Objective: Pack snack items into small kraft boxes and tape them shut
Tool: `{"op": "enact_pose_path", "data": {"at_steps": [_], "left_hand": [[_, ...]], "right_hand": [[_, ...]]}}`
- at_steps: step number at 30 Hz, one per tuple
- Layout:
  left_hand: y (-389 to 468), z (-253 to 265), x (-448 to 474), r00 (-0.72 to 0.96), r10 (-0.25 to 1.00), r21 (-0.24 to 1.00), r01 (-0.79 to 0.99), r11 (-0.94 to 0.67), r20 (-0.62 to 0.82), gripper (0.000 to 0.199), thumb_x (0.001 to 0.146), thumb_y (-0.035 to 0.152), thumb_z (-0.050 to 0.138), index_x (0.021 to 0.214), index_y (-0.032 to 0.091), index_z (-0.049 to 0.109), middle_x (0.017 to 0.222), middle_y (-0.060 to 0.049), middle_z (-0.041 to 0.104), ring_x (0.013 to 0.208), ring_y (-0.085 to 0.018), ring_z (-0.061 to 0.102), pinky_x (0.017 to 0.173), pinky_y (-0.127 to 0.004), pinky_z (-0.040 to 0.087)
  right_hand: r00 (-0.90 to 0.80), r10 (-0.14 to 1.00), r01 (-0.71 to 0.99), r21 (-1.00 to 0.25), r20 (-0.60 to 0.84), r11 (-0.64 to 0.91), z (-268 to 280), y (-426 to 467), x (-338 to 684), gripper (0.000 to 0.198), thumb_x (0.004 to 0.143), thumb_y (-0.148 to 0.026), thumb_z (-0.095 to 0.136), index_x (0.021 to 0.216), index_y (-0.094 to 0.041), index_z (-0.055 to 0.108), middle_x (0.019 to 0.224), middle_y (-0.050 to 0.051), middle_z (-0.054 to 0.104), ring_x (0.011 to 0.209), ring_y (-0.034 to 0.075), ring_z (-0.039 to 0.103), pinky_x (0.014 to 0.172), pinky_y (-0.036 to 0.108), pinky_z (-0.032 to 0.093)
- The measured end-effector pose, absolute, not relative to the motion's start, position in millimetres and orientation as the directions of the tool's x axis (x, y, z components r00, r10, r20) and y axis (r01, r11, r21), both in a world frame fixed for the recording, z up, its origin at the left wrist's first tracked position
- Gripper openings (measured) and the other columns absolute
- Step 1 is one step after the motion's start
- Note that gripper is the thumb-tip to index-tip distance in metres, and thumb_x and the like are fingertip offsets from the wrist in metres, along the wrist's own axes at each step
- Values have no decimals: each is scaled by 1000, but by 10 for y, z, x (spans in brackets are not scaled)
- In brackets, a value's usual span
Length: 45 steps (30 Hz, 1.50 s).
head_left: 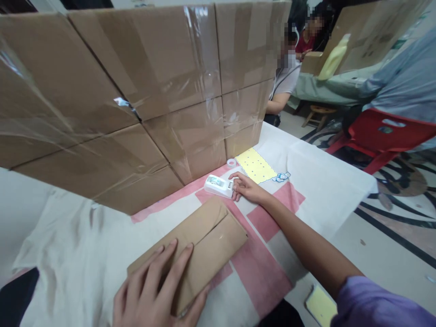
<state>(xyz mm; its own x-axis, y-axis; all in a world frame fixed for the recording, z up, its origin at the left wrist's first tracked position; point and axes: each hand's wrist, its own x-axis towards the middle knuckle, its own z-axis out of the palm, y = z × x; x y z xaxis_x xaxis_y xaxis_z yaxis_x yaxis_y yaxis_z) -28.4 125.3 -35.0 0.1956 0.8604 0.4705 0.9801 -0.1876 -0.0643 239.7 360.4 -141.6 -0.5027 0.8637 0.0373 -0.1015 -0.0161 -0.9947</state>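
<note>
A small, flat cardboard box [204,236] lies at a slant on the cloth in front of me. My left hand [160,286] holds it at the near end, fingers across the top and thumb along the near side. Farther off, my right hand [243,187] has its fingers curled at the right end of a white plastic device [217,185] with a greenish label; its exact kind I cannot make out. Just behind the device lies a roll of clear tape [231,162]. Right of the roll is a yellow dotted sheet [256,165], with a small blue-and-white item [282,177] by its corner.
A wall of taped cardboard cartons [177,91] stands along the table's far side. Pink-and-white cloth [265,268] covers the table. Other people sit beyond, near a red chair [391,131] and a yellow bottle [335,56]. Another yellow item [320,306] lies below the table edge.
</note>
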Motion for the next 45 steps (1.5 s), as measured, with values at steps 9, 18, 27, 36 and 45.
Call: {"op": "enact_pose_path", "data": {"at_steps": [9, 18, 27, 36, 45], "left_hand": [[1186, -257, -38, 115, 884, -79, 993, -89, 452, 42, 90, 37, 62, 131, 29, 65, 133, -6, 68, 115, -30, 58, 92, -46, 40], [1132, -220, 430, -42, 899, -32, 998, 62, 436, 42, 97, 38, 51, 136, 26, 62, 137, -10, 65, 113, -32, 58, 85, -47, 42], [1128, -276, 484, -168, 865, 150, 983, 109, 473, 41, 95, 39, 55, 133, 27, 63, 138, -10, 64, 117, -34, 56, 84, -49, 41], [1124, -273, 467, -165, 876, 171, 981, 96, 454, 41, 97, 40, 51, 134, 27, 62, 140, -9, 63, 121, -34, 54, 87, -50, 41], [1134, -296, 456, -158, 868, 153, 984, 96, 470, 42, 98, 42, 47, 134, 26, 62, 139, -11, 63, 120, -34, 54, 86, -49, 39]], "right_hand": [[-477, 877, -86, -996, 51, 11, -1043, 3436, 2437, 40, 83, -34, 69, 114, -21, 46, 64, -11, 54, 40, 11, 58, 36, 17, 34], [-559, 809, -66, -982, 184, 177, -128, 2838, 2315, 39, 82, -19, 64, 118, -22, 49, 74, -6, 60, 47, 6, 49, 43, 18, 34], [-494, 850, 455, -887, -180, 76, 346, 2779, 1884, 39, 75, -6, 59, 110, -20, 50, 62, -7, 60, 43, 8, 44, 38, 17, 30], [-293, 930, 718, -694, -223, 59, 330, 2894, 1627, 43, 68, -1, 65, 106, -19, 54, 50, -6, 58, 35, 11, 46, 35, 21, 31], [-294, 909, 860, -498, -296, 116, 438, 2953, 1583, 23, 70, -9, 70, 90, -16, 62, 52, 0, 63, 38, 14, 52, 36, 22, 32]]}}
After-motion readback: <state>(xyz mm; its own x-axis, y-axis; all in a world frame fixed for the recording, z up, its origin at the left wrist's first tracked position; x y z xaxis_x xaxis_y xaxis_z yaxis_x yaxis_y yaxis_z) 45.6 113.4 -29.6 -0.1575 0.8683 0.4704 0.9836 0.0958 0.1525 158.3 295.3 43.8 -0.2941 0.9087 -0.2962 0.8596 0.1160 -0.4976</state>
